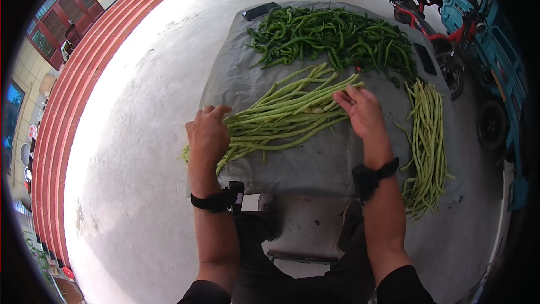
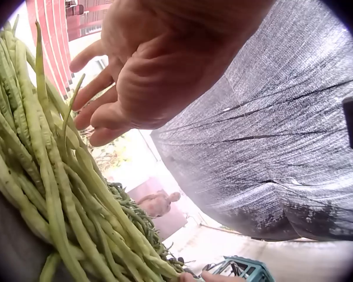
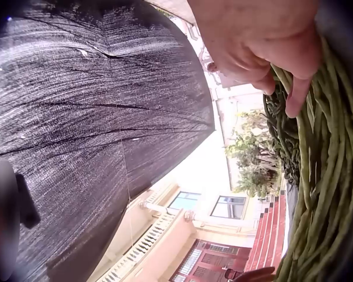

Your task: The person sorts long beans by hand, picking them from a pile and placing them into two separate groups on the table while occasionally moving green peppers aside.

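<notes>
Long pale-green yardlong beans point(image 1: 287, 112) lie in a loose bundle across the grey cloth-covered table point(image 1: 315, 177). At the bundle's left end is my left hand point(image 1: 209, 132); in the left wrist view its fingers point(image 2: 94, 88) extend loosely beside the beans, gripping none. My right hand point(image 1: 364, 111) is by the bundle's right end, its fingertips right at the bean tips. From the right wrist, the thumb point(image 3: 298, 97) reaches down against the beans point(image 3: 323, 153), with a gap between it and the fingers.
Green chili peppers point(image 1: 332, 36) are heaped along the table's far side. A second pile of yardlong beans point(image 1: 426, 146) lies at the right edge. Two dark phones rest near the peppers, one point(image 1: 260, 11) at far left, another point(image 1: 425, 59) at right. A blue three-wheeled vehicle point(image 1: 498, 62) stands beyond.
</notes>
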`<control>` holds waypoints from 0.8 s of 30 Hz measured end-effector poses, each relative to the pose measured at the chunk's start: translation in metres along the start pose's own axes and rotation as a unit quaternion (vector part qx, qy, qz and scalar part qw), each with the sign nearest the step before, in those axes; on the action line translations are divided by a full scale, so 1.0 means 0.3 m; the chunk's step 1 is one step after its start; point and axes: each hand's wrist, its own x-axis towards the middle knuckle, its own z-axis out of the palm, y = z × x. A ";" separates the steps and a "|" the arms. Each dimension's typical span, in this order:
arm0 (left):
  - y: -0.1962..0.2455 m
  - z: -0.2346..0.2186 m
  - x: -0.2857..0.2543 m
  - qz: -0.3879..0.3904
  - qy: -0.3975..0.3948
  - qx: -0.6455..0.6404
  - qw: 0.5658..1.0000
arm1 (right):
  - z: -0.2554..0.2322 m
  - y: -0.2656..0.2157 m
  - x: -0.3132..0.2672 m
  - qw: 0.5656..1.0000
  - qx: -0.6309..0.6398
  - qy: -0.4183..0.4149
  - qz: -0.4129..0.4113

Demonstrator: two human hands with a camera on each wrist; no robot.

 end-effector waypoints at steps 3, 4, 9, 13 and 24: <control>0.037 0.020 0.007 0.020 0.066 0.004 0.998 | 0.019 -0.012 -0.012 0.999 -0.036 0.011 -0.018; 0.058 0.023 0.009 0.037 0.083 -0.017 0.996 | 0.023 -0.019 -0.018 0.998 -0.054 0.010 -0.025; 0.175 0.009 0.004 0.117 0.096 -0.126 0.980 | 0.045 -0.074 -0.049 0.992 -0.108 0.015 -0.065; 0.233 0.028 0.001 0.154 0.083 -0.142 0.974 | 0.030 -0.118 -0.067 0.978 -0.165 0.045 -0.122; 0.333 0.044 -0.007 0.167 0.053 -0.149 0.973 | -0.057 -0.244 -0.168 0.938 -0.334 -0.005 -0.090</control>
